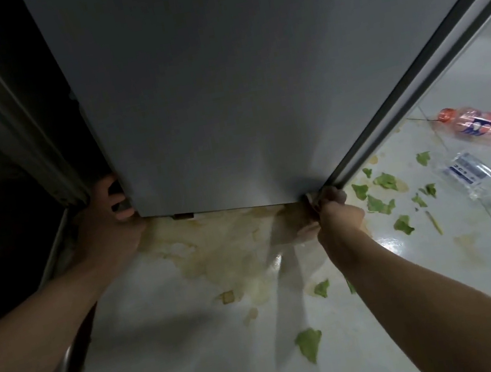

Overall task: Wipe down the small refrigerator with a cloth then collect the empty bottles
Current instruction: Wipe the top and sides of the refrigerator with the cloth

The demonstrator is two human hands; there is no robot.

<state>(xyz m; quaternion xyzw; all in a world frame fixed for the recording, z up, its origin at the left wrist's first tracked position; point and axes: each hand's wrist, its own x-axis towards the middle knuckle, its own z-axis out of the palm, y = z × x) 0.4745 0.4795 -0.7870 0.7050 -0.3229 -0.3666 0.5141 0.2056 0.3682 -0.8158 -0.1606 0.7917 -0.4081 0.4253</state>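
From the head camera, the small refrigerator [218,75] fills the upper middle of the frame, a flat grey slab with a smooth, faintly glossy painted-metal skin and a ribbed rubber door seal [414,74] running along its edge toward two o'clock. The left hand [109,223] is curled around the cabinet's lower corner at about nine o'clock, fingers hooked over the edge and closed on it; the right hand [334,212] is closed around the opposite lower corner at about four o'clock, beside the seal's end, though whether it also pinches a cloth there I cannot tell. No cloth is plainly visible. The cabinet looks rigid and heavy, with slick panels that give no purchase, so the hard bottom edges and corners are probably the only sound places to grip; the soft seal would likely deform or tear if pulled. Below, the glossy white tiled floor [202,357] carries a dried yellowish stain [222,249] and scattered limp green leaf scraps [381,198]. At three o'clock lie two bottles: an orange-capped bottle [476,125] and a clear bottle [475,178], both thin crinkled plastic, seemingly light, easily crushed, best taken around the body.
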